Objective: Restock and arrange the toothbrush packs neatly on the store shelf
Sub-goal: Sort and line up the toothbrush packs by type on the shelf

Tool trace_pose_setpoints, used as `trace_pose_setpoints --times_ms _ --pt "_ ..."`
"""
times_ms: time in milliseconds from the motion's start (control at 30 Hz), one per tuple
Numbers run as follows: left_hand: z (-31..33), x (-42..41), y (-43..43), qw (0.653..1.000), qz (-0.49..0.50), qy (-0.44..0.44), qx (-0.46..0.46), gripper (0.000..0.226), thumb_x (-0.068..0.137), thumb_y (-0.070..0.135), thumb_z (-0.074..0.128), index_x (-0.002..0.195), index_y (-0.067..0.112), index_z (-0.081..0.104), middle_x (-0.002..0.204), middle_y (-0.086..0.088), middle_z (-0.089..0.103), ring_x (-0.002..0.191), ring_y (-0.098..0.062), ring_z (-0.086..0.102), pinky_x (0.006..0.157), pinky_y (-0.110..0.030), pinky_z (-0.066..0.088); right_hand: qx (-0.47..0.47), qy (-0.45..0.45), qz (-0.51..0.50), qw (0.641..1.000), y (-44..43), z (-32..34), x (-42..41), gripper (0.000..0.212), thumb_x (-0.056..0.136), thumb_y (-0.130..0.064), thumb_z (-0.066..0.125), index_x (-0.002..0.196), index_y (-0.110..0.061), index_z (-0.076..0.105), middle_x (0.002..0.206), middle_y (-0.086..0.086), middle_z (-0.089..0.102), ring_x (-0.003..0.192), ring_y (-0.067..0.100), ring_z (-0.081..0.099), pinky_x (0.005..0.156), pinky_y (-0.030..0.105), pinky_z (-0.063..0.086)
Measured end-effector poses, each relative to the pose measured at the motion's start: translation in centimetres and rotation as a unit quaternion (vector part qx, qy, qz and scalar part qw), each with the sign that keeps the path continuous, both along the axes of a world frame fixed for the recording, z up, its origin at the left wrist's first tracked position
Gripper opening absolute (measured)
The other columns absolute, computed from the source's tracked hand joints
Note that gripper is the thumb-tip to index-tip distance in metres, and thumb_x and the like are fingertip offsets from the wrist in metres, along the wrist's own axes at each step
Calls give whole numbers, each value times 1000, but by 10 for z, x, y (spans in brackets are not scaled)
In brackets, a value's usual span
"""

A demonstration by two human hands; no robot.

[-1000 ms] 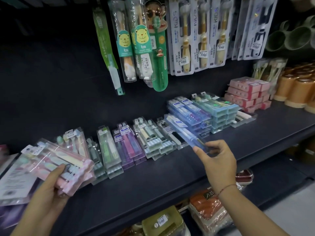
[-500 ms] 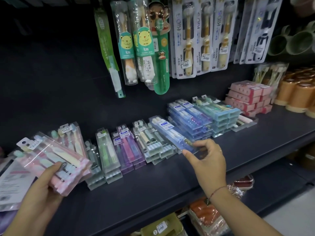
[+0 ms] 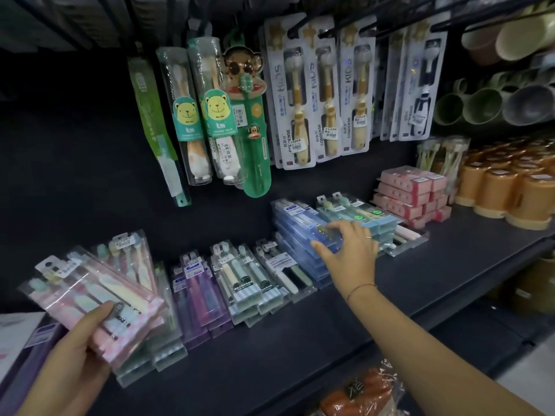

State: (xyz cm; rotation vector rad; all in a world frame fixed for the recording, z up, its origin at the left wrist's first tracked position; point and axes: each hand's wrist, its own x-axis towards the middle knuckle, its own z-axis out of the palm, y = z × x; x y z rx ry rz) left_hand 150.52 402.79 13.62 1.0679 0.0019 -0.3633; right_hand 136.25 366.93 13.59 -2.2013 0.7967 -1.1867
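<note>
My left hand (image 3: 72,361) grips a fanned bundle of pink toothbrush packs (image 3: 99,295) at the lower left, above the shelf's left end. Stretched out to the middle right, my right hand (image 3: 348,253) holds the near end of a blue toothbrush pack (image 3: 295,219). Its fingers lie over the top and the thumb is at the near side. That pack lies on top of the blue stack (image 3: 300,253). Rows of purple packs (image 3: 198,289) and green-white packs (image 3: 243,280) lie flat on the dark shelf (image 3: 300,340) between my hands.
A teal pack stack (image 3: 360,214) and pink boxes (image 3: 405,190) sit right of the blue stack, with orange cups (image 3: 504,187) beyond. Kids' toothbrushes (image 3: 312,94) hang on hooks above. Wrapped goods (image 3: 360,391) show on the lower shelf.
My right hand carried the blue pack from in front of the green-white row up and right onto the blue stack. My left hand with the pink packs stayed at the lower left.
</note>
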Motion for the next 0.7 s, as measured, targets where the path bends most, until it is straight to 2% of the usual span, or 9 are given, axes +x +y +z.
trace_pose_setpoints --times_ms 133,200,233,333,400,467,533,600,700 --pt "2 -5 -1 999 6 -3 31 21 94 9 54 101 15 73 118 -9 70 100 -24 71 72 -48 59 -16 16 19 1000 -6 -4 2 32 80 -44 75 105 -30 63 98 -15 49 106 13 47 90 28 19" --pt "5 -9 -2 999 13 -11 35 30 94 8 53 88 19 79 115 -8 72 102 -24 70 75 -49 58 -20 33 21 999 -7 -4 3 34 80 -44 75 108 -30 62 102 -13 50 111 17 48 93 30 21" --pt "7 -12 -4 999 19 -11 35 30 95 8 52 89 20 79 115 -7 72 104 -24 70 76 -49 57 -27 38 11 999 -5 -3 2 37 79 -44 76 110 -28 63 107 -10 52 113 20 47 96 34 23" --pt "8 -21 -3 1000 23 -13 12 28 94 8 53 119 11 66 122 -10 69 112 -27 66 83 -47 55 -92 -13 -21 995 21 6 -4 46 76 -35 81 114 -17 63 122 7 53 119 29 45 101 49 32" --pt "9 -28 1 999 23 -25 19 38 89 9 57 127 10 60 120 -10 69 109 -25 68 87 -41 55 -103 -79 62 990 60 14 -7 39 79 -28 79 112 -15 61 120 5 52 115 24 46 99 41 40" --pt "13 -35 6 998 25 -43 47 45 82 12 61 126 9 60 117 -9 71 104 -23 69 85 -35 56 -26 -86 213 973 112 22 -9 31 85 -27 73 111 -23 58 114 -8 51 110 8 49 95 20 40" --pt "16 -41 14 995 32 -61 66 48 76 14 65 124 8 62 114 -10 72 101 -23 70 83 -32 58 97 -15 339 936 165 29 -6 30 87 -35 69 112 -32 52 111 -18 51 105 -3 50 87 10 42" --pt "18 -47 23 993 48 -76 80 52 71 18 70 122 6 63 113 -14 72 100 -27 70 81 -32 59 198 63 415 886 208 24 5 35 87 -44 67 116 -37 48 112 -20 53 102 -1 53 87 15 47" --pt "21 -56 39 989 58 -105 89 50 73 18 76 120 6 64 111 -15 72 100 -30 69 73 -31 61 255 107 442 853 251 17 23 38 87 -48 65 119 -32 50 108 -12 61 95 6 61 86 30 54"
